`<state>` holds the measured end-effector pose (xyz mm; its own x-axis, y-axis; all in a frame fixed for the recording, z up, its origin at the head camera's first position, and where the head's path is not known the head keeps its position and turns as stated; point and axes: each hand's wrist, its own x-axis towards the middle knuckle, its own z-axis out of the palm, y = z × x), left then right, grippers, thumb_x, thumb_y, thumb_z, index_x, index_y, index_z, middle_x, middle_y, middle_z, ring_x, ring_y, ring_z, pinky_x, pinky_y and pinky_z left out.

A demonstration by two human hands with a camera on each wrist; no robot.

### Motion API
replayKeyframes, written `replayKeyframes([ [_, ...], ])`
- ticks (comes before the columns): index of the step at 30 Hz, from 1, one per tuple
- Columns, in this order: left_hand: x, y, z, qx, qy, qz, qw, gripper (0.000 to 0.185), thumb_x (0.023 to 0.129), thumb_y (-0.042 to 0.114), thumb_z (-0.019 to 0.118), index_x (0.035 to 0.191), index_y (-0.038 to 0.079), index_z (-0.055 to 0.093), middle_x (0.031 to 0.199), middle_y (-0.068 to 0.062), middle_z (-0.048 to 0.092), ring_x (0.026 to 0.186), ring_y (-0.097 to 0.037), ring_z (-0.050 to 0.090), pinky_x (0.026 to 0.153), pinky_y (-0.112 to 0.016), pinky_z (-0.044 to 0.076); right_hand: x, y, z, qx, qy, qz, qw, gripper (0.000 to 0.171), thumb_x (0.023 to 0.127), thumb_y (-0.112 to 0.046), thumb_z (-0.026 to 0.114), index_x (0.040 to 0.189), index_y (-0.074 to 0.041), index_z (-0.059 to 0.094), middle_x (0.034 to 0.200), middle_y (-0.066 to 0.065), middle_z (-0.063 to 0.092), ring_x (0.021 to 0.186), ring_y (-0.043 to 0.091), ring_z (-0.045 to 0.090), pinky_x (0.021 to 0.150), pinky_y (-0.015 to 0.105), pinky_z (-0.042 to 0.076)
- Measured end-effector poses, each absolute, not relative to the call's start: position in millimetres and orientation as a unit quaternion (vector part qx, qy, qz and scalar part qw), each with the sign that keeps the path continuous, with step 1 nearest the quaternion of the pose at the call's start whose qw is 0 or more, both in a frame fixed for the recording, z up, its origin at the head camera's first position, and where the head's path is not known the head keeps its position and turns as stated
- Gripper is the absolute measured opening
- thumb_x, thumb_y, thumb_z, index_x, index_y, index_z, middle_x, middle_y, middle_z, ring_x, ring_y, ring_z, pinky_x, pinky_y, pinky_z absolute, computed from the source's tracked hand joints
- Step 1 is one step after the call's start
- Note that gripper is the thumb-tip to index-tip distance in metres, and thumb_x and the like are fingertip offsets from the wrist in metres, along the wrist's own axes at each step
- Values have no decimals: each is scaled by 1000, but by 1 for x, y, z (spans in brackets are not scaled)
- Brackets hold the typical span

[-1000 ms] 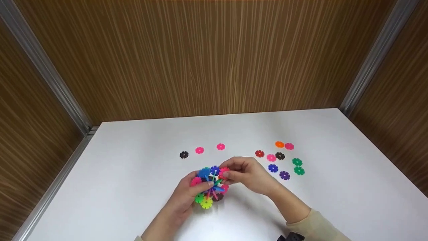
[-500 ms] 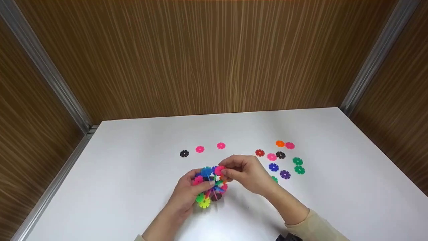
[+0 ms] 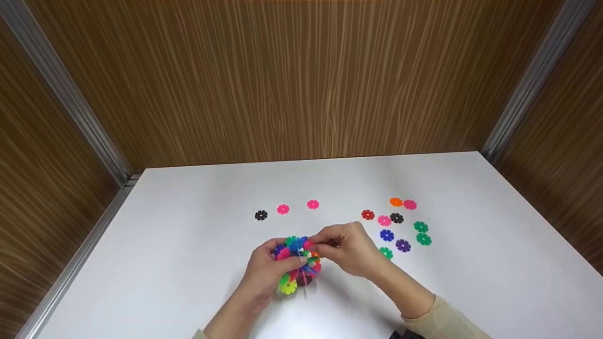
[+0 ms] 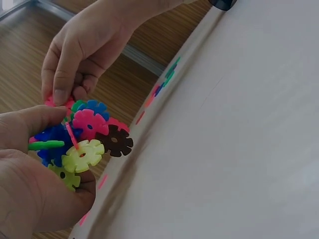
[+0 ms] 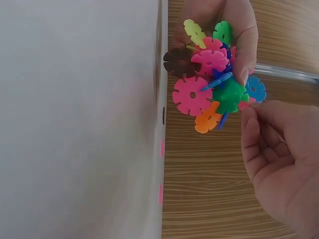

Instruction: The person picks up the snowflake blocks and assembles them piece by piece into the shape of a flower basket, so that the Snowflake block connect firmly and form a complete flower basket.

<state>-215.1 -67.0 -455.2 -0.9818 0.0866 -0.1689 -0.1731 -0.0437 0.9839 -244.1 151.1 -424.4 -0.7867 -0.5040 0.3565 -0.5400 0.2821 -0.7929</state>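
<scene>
Presently, a cluster of interlocked snowflake discs (image 3: pixel 297 263) is held just above the white table (image 3: pixel 188 263), near its 6 o'clock edge. The cluster is gripped from its 8 o'clock side by the left hand (image 3: pixel 268 273), fingers curled round it. At the cluster's 1 o'clock side, a pink disc (image 3: pixel 308 244) is pinched by the right hand (image 3: pixel 348 249). Loose discs (image 3: pixel 395 226) are scattered at 2 o'clock of the cluster; a black disc (image 3: pixel 260 215) lies at 11 o'clock.
</scene>
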Motion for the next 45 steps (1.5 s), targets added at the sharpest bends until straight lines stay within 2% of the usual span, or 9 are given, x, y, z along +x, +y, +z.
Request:
replayKeyframes([
  [5,-215,-70,-452,4,637,760,128,59,90,17,86,139,0,57,133,-15,68,121,-27,67,107,-40,54,-248,156,-424,314,-795,519,7,11,100,-10,75,107,-13,83,99,-2,79,80,23,70,74,26,61],
  [12,-216,-76,-451,24,606,769,203,58,93,20,79,141,-2,55,124,-16,73,112,-28,72,102,-39,57,-248,158,-422,301,-811,502,-14,9,99,-19,79,106,-20,84,96,-8,78,82,16,62,70,24,47],
  [15,-216,-76,-451,19,611,762,214,60,93,17,79,144,-2,53,121,-17,74,109,-29,74,96,-41,60,-250,159,-420,310,-806,504,-29,14,99,-21,78,111,-17,83,101,-6,79,89,16,67,77,26,53],
  [19,-219,-76,-452,7,614,763,202,62,92,16,79,146,-2,54,121,-17,74,106,-27,74,93,-41,61,-262,183,-415,299,-803,514,-27,21,101,-20,76,121,-14,79,113,-1,79,104,20,73,89,31,60],
  [24,-223,-77,-455,-8,620,765,176,59,93,20,78,144,0,57,122,-14,74,105,-23,73,93,-38,61,-290,246,-423,228,-839,493,-15,24,99,-19,78,122,-14,78,117,1,77,108,22,72,89,27,60],
  [30,-224,-78,-457,-21,624,762,170,56,93,21,78,141,0,59,123,-13,72,106,-22,70,96,-35,59,-300,299,-446,184,-868,451,-99,27,95,-9,79,122,-8,78,119,8,75,113,29,66,86,23,58],
  [35,-222,-79,-458,-24,616,769,170,54,94,22,79,140,1,60,122,-12,73,104,-21,69,94,-33,58,-292,311,-453,202,-870,424,-150,32,90,-9,85,121,-11,79,117,6,76,111,31,66,88,21,57],
  [40,-224,-80,-460,-10,604,779,167,50,93,19,79,136,0,62,113,-10,76,97,-18,71,85,-31,59,-287,309,-455,211,-877,406,-148,33,89,-8,86,121,-15,78,116,3,76,110,29,66,87,22,56],
  [45,-224,-79,-460,-11,606,778,162,50,93,20,79,136,1,63,114,-10,76,98,-19,71,87,-32,57,-285,303,-454,213,-885,390,-138,27,89,-9,87,113,-18,80,112,2,73,104,28,64,84,25,57],
])
